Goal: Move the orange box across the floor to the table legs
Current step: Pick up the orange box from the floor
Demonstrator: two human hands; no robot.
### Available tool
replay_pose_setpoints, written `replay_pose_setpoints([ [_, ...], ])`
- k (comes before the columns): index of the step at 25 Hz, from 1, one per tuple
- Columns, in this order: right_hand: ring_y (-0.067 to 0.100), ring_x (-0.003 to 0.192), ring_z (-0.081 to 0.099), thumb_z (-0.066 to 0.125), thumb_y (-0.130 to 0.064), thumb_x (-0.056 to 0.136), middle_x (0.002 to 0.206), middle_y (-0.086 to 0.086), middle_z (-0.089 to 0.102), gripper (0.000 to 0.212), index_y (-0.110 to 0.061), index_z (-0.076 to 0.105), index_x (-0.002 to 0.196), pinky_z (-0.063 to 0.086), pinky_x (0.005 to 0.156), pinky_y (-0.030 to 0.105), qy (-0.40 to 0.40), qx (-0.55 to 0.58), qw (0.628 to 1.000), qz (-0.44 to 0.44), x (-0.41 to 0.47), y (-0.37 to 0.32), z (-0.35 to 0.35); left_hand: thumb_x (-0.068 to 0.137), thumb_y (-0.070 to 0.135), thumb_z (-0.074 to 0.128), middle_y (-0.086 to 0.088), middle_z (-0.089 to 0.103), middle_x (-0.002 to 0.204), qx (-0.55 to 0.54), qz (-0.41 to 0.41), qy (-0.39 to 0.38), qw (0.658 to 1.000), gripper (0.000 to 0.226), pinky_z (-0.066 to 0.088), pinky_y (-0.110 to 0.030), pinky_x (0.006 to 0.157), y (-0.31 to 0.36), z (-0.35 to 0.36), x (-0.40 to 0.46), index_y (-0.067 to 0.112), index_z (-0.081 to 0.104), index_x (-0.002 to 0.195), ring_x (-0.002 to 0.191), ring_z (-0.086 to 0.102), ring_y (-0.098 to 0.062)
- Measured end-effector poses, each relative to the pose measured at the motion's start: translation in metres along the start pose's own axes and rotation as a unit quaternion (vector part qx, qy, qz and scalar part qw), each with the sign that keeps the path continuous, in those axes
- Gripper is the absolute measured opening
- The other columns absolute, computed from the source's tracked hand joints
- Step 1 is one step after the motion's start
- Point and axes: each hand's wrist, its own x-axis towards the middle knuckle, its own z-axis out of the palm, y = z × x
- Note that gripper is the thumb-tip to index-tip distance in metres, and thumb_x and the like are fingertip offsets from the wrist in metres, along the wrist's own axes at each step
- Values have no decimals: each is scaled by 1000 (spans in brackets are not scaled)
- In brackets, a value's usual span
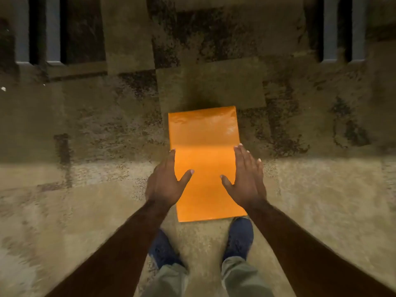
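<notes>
An orange box point(205, 133) stands on the carpeted floor right in front of my feet. My left hand point(164, 183) lies along its left side, fingers spread, thumb over the near face. My right hand point(246, 179) mirrors it on the right side, fingers apart, thumb over the box. Whether the palms press the box cannot be told. Grey table legs rise at the far left point(22, 31) and far right point(331, 28), well beyond the box.
Patchy brown and tan carpet point(85, 125) covers the floor, darker toward the table. My blue shoes point(240, 236) stand just behind the box. A second pair of grey legs point(53, 28) stands next to the left one. Open carpet lies between the box and the legs.
</notes>
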Motion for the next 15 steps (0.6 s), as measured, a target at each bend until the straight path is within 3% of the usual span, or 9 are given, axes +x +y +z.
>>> replay_pose_setpoints([
  [6, 30, 151, 14, 68, -43, 85, 166, 8, 5, 97, -19, 5, 156, 29, 114, 48, -53, 58, 993, 85, 33, 44, 66, 84, 55, 69, -13, 23, 166, -151, -184, -62, 969, 104, 33, -46, 115, -47, 71, 43, 9, 13, 158, 149, 31, -33],
  [9, 33, 148, 22, 73, -47, 80, 164, 11, 15, 106, -16, 5, 155, 32, 113, 50, -62, 130, 980, 139, 49, 64, 88, 82, 50, 75, -14, 41, 157, -207, -232, -67, 948, 94, 42, -46, 110, -68, 98, 57, 8, 31, 153, 138, 46, -35],
  [11, 34, 140, 38, 78, -49, 75, 156, 13, 34, 107, -12, 15, 154, 40, 108, 49, -56, 214, 954, 202, 57, 73, 98, 77, 48, 80, -13, 61, 139, -282, -268, -83, 917, 79, 51, -50, 101, -77, 112, 60, 10, 51, 139, 119, 62, -35],
  [15, 30, 111, 64, 80, -56, 66, 130, 9, 65, 82, -13, 55, 132, 54, 91, 44, -73, 304, 909, 276, 57, 84, 110, 56, 56, 86, -11, 72, 121, -362, -302, -110, 875, 85, 57, -53, 92, -87, 129, 56, 12, 64, 126, 103, 70, -34],
])
